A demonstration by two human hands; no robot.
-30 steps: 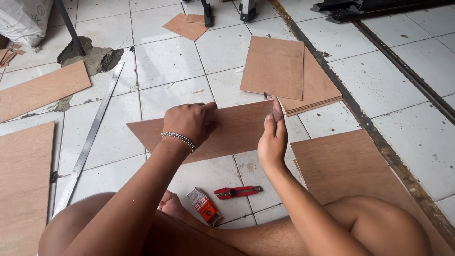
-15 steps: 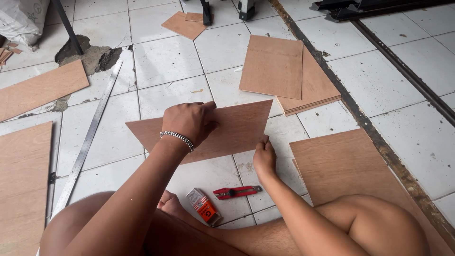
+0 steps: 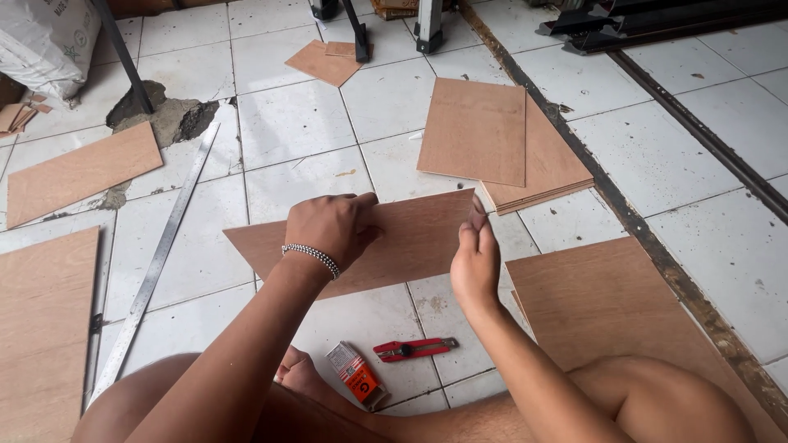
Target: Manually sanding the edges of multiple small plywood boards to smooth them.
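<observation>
A thin brown plywood panel (image 3: pixel 414 238) is held up off the white tiled floor in front of me. My left hand (image 3: pixel 328 230), with a beaded bracelet at the wrist, grips the panel's upper edge near its middle. My right hand (image 3: pixel 474 254) pinches the panel's right end at the upper corner. Below the panel, on the tiles, lie a red utility knife (image 3: pixel 414 349) and a small orange-and-white box (image 3: pixel 355 375) beside my foot.
A stack of plywood sheets (image 3: pixel 501 139) lies beyond the panel, another large sheet (image 3: pixel 611 308) at the right by my knee, more sheets at the left (image 3: pixel 45 328). A long metal ruler (image 3: pixel 156 262) lies diagonally at left. A white sack (image 3: pixel 45 41) and stand legs sit at the back.
My right hand slid from the panel's lower right edge up to its upper right corner. The panel has tilted slightly. My left hand keeps its grip.
</observation>
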